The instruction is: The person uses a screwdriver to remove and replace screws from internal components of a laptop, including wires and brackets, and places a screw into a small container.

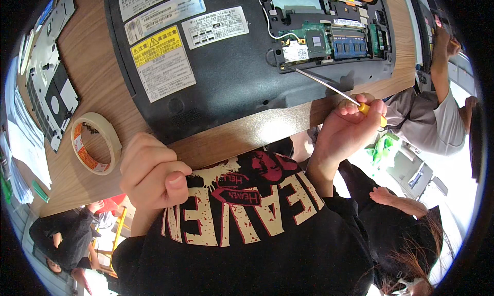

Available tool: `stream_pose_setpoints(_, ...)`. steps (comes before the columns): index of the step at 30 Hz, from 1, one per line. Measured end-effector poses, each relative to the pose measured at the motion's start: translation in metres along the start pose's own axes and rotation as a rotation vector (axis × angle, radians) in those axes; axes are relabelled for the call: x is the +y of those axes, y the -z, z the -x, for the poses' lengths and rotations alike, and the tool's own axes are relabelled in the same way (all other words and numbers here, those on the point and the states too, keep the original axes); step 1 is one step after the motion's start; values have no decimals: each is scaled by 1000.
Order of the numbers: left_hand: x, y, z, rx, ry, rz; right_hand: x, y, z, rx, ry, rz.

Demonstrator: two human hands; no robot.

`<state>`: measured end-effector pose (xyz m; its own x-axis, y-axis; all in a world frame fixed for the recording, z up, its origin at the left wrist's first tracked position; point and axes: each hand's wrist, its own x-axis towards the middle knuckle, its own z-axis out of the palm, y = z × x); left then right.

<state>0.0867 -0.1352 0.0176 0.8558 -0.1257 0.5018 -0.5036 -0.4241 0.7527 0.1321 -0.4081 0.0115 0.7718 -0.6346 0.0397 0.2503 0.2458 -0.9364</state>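
Observation:
A black laptop (221, 80) lies bottom side up on the wooden desk, its compartment showing a green board, a blue memory module (349, 48) and a small white-labelled card (295, 51). My right hand (350, 126) grips a yellow-handled screwdriver (329, 85) at the desk's front edge, its tip at a screw hole in the compartment's lower left corner. My left hand (153, 177) is curled closed near that edge, below the laptop; anything inside it is hidden. Left of it is a roll of beige tape (114, 146).
A removed metal-and-black panel (43, 85) and loose papers (25, 152) lie on the wooden desk (92, 49) at left. Other people sit nearby: one in grey (432, 121) at right, one in black (62, 234) at lower left, and an arm (401, 203) at lower right.

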Motion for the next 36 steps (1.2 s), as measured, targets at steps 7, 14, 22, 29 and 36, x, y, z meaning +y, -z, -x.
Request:
stream_pose_setpoints(7,0,0,1,14,3,8,0,-1,-1,-6,2,-25)
stream_pose_setpoints(14,19,-9,-40,-82,12,-187,-1,-1,0,-3,0,-15)
stream_pose_setpoints(22,17,-56,-78,-46,65,-326,-3,-3,1,0,-54,-62)
stream_pose_setpoints(29,18,-64,-84,-14,85,-394,-3,-1,1,-55,-48,-66)
stream_pose_setpoints(36,17,-73,-92,-34,71,-381,-3,1,0,-99,-62,-75)
